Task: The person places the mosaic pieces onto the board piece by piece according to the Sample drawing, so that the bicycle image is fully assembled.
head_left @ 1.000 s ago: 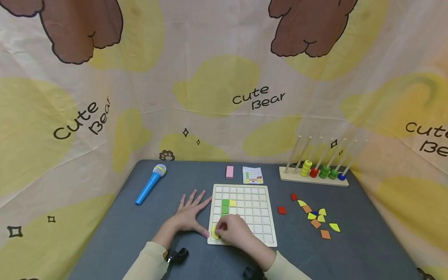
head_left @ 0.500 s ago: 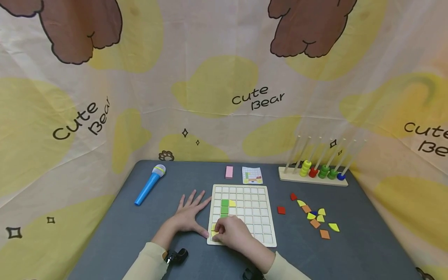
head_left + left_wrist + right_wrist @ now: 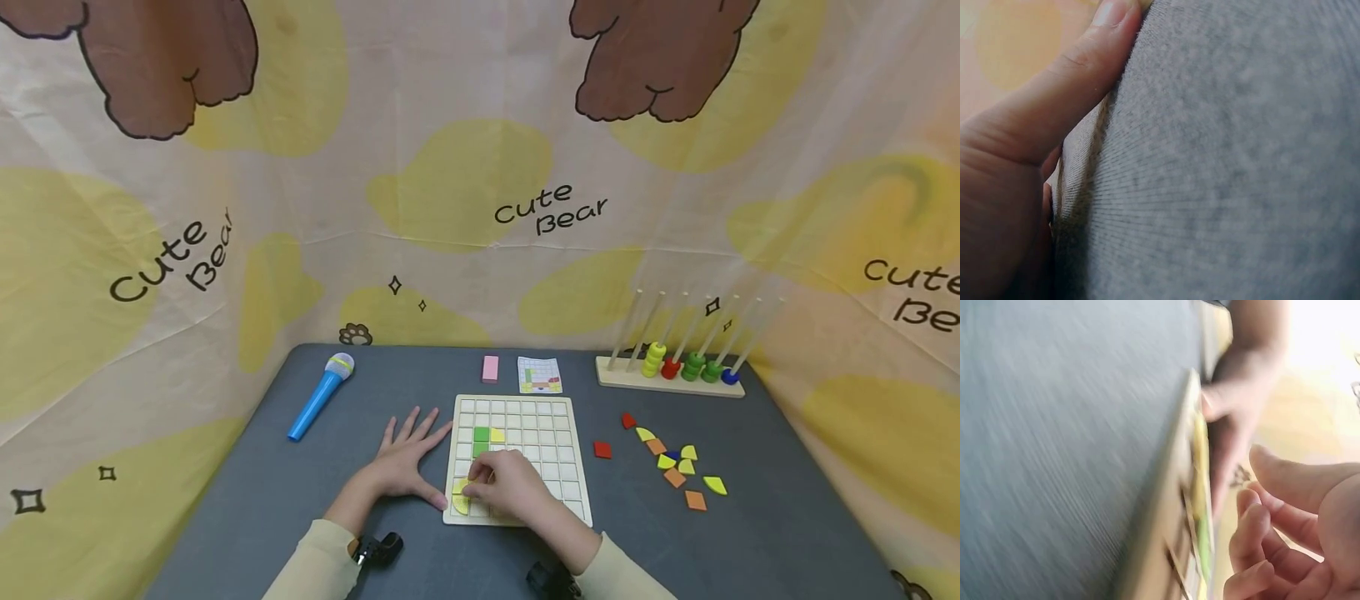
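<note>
A pale gridded board lies flat on the dark table. My left hand is spread beside it, with the thumb at the board's left edge. My right hand hovers over the board's lower left, fingers loosely curled. In the right wrist view the thumb stands apart from the other fingers, with nothing between them. Two yellow pieces sit in the leftmost column: a rounded one at the bottom corner and another just above. Green squares and a small yellow piece lie further up.
Loose red, orange, yellow and blue pieces lie right of the board, with a red square nearer it. Behind stand a pink block, a pattern card and a bead-peg rack. A blue toy microphone lies left.
My right hand has come away from the yellow piece at the bottom corner and shifted up and right, leaving that piece in view. My left hand stays where it was.
</note>
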A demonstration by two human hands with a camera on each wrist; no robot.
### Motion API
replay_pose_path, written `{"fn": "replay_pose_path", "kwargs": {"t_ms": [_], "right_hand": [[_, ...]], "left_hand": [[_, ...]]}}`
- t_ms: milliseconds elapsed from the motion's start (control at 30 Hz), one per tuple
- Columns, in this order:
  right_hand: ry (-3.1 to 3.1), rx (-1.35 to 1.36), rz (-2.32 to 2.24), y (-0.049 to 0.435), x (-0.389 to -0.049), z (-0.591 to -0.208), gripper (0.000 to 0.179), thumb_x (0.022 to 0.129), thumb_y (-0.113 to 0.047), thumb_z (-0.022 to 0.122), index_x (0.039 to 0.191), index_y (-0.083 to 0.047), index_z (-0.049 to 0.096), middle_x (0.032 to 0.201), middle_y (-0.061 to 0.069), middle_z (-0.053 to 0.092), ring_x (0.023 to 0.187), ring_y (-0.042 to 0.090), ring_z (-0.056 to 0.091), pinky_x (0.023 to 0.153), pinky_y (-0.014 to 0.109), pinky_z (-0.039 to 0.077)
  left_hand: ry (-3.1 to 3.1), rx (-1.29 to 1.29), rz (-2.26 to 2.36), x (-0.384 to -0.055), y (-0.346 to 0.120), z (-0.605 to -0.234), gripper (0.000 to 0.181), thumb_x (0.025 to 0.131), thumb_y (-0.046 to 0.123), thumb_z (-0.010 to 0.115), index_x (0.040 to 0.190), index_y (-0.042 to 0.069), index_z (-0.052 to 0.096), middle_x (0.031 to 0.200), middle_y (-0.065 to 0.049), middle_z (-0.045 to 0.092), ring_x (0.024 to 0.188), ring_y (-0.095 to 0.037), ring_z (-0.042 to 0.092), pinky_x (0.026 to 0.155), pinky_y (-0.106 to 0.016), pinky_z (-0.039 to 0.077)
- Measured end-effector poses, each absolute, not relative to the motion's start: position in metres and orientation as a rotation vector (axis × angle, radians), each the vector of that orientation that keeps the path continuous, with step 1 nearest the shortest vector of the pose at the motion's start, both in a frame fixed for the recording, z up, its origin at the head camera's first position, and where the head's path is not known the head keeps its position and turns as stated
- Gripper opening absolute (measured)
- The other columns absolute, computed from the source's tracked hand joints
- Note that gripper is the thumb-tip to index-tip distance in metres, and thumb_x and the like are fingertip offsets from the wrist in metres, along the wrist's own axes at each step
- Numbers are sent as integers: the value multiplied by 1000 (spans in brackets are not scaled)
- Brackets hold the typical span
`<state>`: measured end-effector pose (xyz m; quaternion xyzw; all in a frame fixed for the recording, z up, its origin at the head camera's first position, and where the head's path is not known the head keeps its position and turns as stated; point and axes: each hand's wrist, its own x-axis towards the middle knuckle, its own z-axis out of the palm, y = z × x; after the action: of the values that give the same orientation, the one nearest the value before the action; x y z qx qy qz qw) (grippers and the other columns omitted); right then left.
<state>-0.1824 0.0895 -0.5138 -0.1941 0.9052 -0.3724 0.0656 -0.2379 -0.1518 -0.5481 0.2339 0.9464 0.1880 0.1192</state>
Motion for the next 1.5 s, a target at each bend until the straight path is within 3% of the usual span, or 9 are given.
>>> {"fn": "replay_pose_path", "kwargs": {"t_ms": [367,800,1267,1500], "right_hand": [[2800,-434,-1194,134,-195,-496,7,87,-22,79,86,-20,73,74,-10,62,66,9,54,58,25,46],[2868,-92,-1262,191,-205,-497,7,85,-16,82,88,-14,75,76,-3,65,70,15,55,60,28,47],[2939,103,-1172,253,-217,-510,18,88,-20,79,100,-8,75,85,4,70,74,18,58,61,28,51],[2972,137,-1144,281,-223,-517,22,89,-21,78,103,-4,74,87,7,70,76,20,58,62,28,47]], "left_hand": [[2759,689,551,-239,-153,-550,132,53,81,81,162,31,24,171,-5,8,156,-40,-5,118,-69,-9],[2761,682,559,-238,-153,-554,132,52,82,81,162,34,23,172,-3,8,157,-38,-7,118,-68,-10],[2757,682,540,-239,-153,-551,133,52,81,81,162,33,22,171,-2,10,157,-38,-5,118,-68,-10],[2757,670,539,-240,-152,-551,133,52,81,81,162,34,23,171,-1,9,157,-37,-6,118,-68,-11]]}}
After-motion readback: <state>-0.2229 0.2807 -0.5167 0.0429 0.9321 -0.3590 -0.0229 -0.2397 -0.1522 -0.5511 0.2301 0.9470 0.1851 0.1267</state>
